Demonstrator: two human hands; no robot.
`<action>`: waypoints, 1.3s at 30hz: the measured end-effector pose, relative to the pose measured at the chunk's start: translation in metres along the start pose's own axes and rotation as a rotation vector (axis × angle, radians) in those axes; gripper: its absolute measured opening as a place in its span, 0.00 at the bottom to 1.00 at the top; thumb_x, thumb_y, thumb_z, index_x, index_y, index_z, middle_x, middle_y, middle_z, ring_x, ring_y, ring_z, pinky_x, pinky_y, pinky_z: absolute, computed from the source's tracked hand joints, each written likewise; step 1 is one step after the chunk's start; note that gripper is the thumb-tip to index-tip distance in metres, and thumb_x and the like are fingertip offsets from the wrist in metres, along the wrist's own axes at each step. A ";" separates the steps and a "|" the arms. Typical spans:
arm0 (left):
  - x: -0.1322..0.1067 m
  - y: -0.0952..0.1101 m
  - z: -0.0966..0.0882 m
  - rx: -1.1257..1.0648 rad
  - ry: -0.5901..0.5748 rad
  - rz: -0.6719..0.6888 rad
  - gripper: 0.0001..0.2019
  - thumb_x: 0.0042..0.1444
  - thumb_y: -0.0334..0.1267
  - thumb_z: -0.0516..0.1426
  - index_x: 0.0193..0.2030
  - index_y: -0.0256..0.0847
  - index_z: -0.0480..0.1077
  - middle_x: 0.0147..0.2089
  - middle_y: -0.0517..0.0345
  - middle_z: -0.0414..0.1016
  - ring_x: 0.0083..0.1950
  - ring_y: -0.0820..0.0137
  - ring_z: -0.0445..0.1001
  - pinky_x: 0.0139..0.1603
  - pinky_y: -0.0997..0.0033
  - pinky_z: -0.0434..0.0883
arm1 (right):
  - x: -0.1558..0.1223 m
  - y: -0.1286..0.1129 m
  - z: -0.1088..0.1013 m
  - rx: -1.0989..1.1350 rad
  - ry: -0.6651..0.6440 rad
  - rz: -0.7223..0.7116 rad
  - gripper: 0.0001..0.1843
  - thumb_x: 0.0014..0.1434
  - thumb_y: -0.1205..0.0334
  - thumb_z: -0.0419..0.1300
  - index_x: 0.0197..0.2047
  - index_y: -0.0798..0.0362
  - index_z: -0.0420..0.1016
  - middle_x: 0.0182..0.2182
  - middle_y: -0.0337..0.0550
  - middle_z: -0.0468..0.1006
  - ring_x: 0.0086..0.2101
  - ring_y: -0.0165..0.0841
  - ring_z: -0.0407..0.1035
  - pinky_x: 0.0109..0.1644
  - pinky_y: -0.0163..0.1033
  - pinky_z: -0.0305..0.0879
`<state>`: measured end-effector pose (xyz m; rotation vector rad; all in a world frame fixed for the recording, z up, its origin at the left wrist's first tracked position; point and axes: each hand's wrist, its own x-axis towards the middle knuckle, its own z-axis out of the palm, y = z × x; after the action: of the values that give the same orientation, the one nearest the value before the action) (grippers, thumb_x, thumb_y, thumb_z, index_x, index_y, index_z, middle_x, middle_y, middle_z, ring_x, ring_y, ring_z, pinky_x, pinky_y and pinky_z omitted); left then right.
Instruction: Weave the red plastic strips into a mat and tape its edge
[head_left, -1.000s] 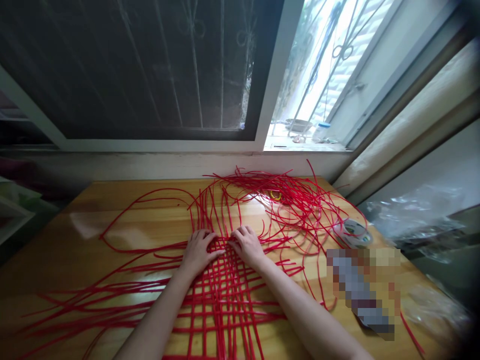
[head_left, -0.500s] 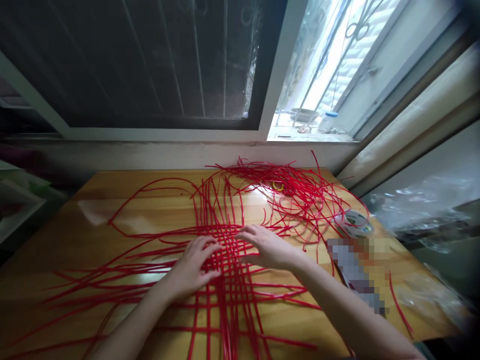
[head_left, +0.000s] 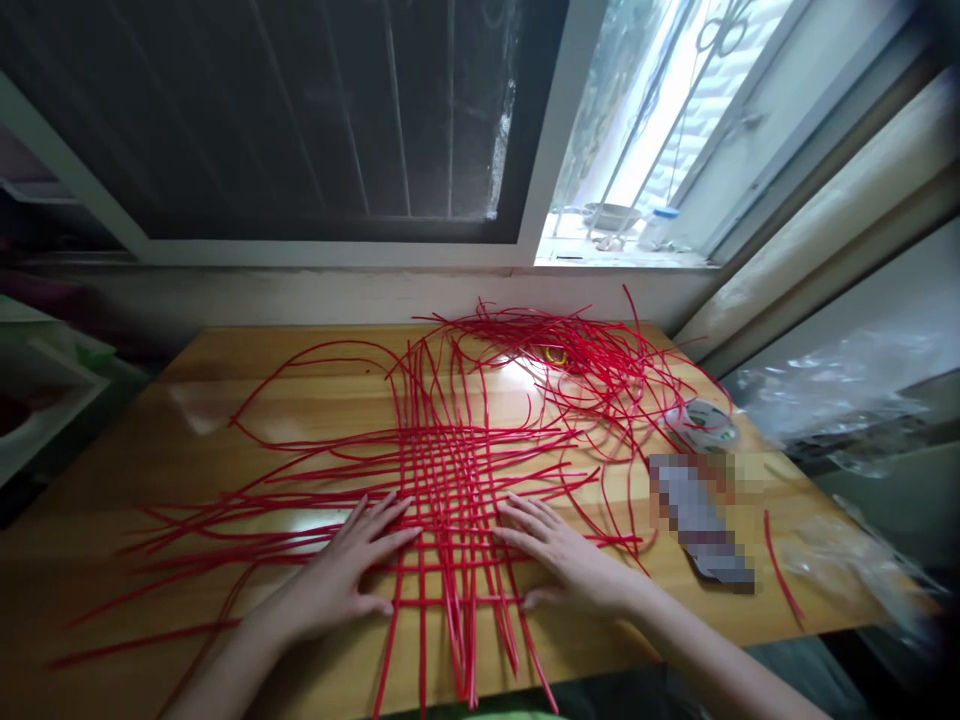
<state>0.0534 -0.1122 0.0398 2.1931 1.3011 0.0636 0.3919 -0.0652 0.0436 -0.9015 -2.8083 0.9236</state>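
A woven grid of red plastic strands (head_left: 450, 480) lies flat on the wooden table (head_left: 225, 400), with long loose ends fanning out left, away and toward me. My left hand (head_left: 345, 570) rests flat on the left side of the weave, fingers spread and pointing away. My right hand (head_left: 562, 560) lies flat on the right side, fingers stretched toward the grid. Neither hand holds anything.
A tangle of spare red strands (head_left: 600, 370) sits at the far right with a small yellow object (head_left: 555, 355) in it. A tape roll (head_left: 705, 425) and a blurred item (head_left: 697, 520) lie right. Clear plastic wrap (head_left: 840, 390) is beyond the table's right edge. A window sill runs behind.
Both hands slid back toward me from the far edge of the weave and flattened out on either side of it. The view shifted so the table's near edge shows.
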 end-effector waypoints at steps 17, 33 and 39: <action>0.001 0.014 0.014 0.124 0.224 0.051 0.28 0.53 0.32 0.52 0.60 0.58 0.54 0.68 0.62 0.42 0.67 0.58 0.42 0.63 0.44 0.46 | -0.001 0.000 0.000 -0.014 0.138 -0.010 0.24 0.56 0.62 0.57 0.56 0.45 0.63 0.59 0.42 0.58 0.61 0.39 0.41 0.61 0.52 0.49; 0.039 0.048 0.018 -0.173 0.213 0.081 0.20 0.51 0.38 0.57 0.52 0.49 0.65 0.53 0.54 0.63 0.54 0.63 0.60 0.56 0.60 0.61 | 0.016 -0.008 0.017 -0.071 0.248 -0.035 0.20 0.57 0.60 0.56 0.54 0.47 0.65 0.48 0.44 0.69 0.53 0.37 0.54 0.58 0.46 0.54; 0.032 0.048 0.012 -0.141 0.116 0.075 0.27 0.46 0.36 0.60 0.55 0.53 0.62 0.56 0.56 0.60 0.57 0.62 0.56 0.58 0.58 0.57 | 0.012 -0.011 0.009 -0.034 0.135 -0.070 0.31 0.52 0.50 0.59 0.58 0.50 0.60 0.52 0.47 0.64 0.55 0.40 0.50 0.59 0.48 0.51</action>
<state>0.1115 -0.1087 0.0467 2.1437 1.2370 0.3067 0.3746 -0.0708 0.0408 -0.8299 -2.7292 0.7780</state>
